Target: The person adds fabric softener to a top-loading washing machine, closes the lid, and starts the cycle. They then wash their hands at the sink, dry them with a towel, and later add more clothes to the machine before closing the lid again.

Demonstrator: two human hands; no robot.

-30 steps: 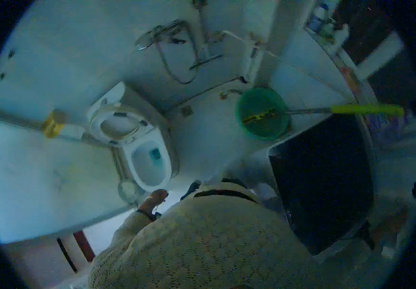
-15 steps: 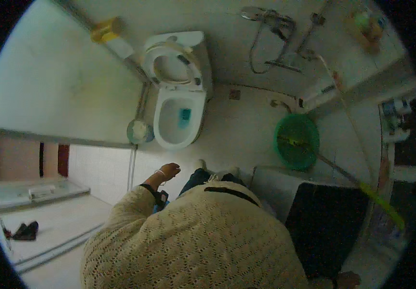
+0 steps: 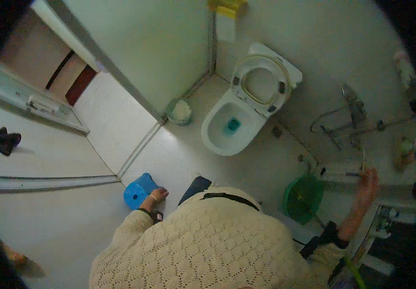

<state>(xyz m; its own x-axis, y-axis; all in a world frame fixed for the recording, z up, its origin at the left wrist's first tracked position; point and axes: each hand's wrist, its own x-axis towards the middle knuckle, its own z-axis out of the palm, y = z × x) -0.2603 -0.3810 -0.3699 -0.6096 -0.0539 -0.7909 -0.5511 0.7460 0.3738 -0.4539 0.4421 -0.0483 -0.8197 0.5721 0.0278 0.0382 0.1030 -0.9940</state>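
My left hand (image 3: 158,194) hangs beside a blue plastic stool (image 3: 143,185), its fingers loose and nothing visible in them. Whether it touches the stool's edge I cannot tell. On the right, my right hand (image 3: 369,185) is raised with its fingers stretched out, near the wall ledge and the lower end of a pale hose (image 3: 363,158). It appears to hold nothing. Below it, a green plastic basin (image 3: 304,197) rests on the floor, with a stick-like handle across it. Ahead is a white toilet (image 3: 212,130), lid and seat up, with blue-green water in the bowl.
A small bin with a pale liner (image 3: 180,111) stands between the toilet and a frosted glass partition (image 3: 145,53). A shower fixture (image 3: 355,108) hangs on the right wall. A metal door track (image 3: 140,149) crosses the floor at left. Shelves with bottles (image 3: 391,212) are at far right.
The view has turned, so the toilet sits further right and the blue stool shows more fully. My right arm has risen from the lower right corner. My left hand is now beside the stool.
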